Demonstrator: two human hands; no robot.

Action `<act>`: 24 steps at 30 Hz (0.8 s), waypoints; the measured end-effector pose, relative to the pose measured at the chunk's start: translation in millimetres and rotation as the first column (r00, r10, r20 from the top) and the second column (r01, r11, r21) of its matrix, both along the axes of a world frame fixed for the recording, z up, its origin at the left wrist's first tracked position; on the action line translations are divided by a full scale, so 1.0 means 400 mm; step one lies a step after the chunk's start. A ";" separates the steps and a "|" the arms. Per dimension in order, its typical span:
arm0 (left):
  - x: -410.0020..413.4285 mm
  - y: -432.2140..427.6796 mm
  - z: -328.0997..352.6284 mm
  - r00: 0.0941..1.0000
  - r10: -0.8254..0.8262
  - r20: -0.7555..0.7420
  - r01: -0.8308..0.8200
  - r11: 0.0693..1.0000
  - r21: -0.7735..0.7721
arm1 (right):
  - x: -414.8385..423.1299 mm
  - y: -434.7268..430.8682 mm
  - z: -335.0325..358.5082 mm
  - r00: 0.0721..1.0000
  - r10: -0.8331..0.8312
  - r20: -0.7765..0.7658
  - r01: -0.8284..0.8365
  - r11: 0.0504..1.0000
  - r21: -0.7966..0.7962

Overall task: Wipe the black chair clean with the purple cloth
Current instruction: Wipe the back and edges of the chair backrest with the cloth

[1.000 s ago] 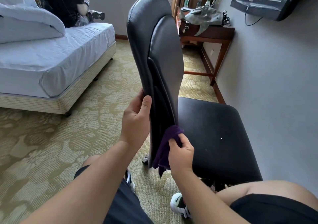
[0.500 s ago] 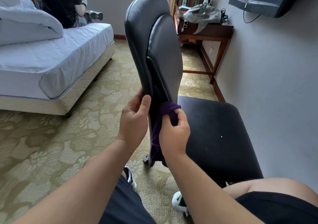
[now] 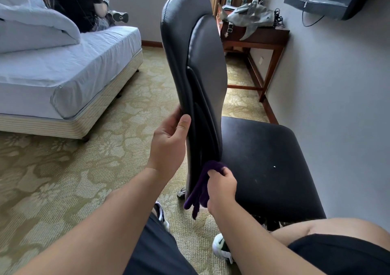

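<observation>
- Left of the backrest [image 3: 196,63] of the black chair [image 3: 263,148]: open carpet [image 3: 95,158], with the bed [image 3: 63,74] well apart.
- The left hand [image 3: 168,146] clasps the backrest's left edge, thumb in front.
- The backrest runs long, upward from both hands.
- At its foot, the right hand [image 3: 221,187] pinches the bunched purple cloth [image 3: 199,192] against it.
- To the right of the backrest, the wall [image 3: 337,106] stands near.

- Left hand [image 3: 168,146] reaches forward on a bare forearm, thumb up, fingers wrapped round the edge of the black chair [image 3: 196,63].
- Right hand [image 3: 221,188], lower, fingers curled, clutches the purple cloth [image 3: 200,192].
</observation>
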State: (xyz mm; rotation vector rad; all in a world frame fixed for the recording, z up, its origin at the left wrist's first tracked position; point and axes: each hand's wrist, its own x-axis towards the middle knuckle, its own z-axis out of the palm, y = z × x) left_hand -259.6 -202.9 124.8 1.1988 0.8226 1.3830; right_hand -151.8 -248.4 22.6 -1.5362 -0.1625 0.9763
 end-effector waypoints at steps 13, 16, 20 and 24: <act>-0.001 -0.002 -0.011 1.000 -0.030 0.006 0.030 1.000 0.002 | 0.025 -0.016 -0.072 0.996 0.094 0.001 -0.093 0.987 -0.131; -0.006 0.000 -0.013 1.000 -0.021 -0.017 0.021 1.000 -0.011 | 0.029 0.001 -0.093 0.979 0.106 -0.176 -0.131 0.982 -0.138; -0.002 -0.001 -0.008 1.000 -0.013 -0.027 0.013 1.000 -0.008 | 0.036 0.008 -0.084 0.990 0.101 -0.103 -0.116 0.982 -0.151; -0.003 -0.004 -0.005 1.000 -0.015 -0.026 0.015 1.000 -0.006 | 0.051 -0.002 -0.051 0.999 -0.019 0.038 0.019 1.000 -0.001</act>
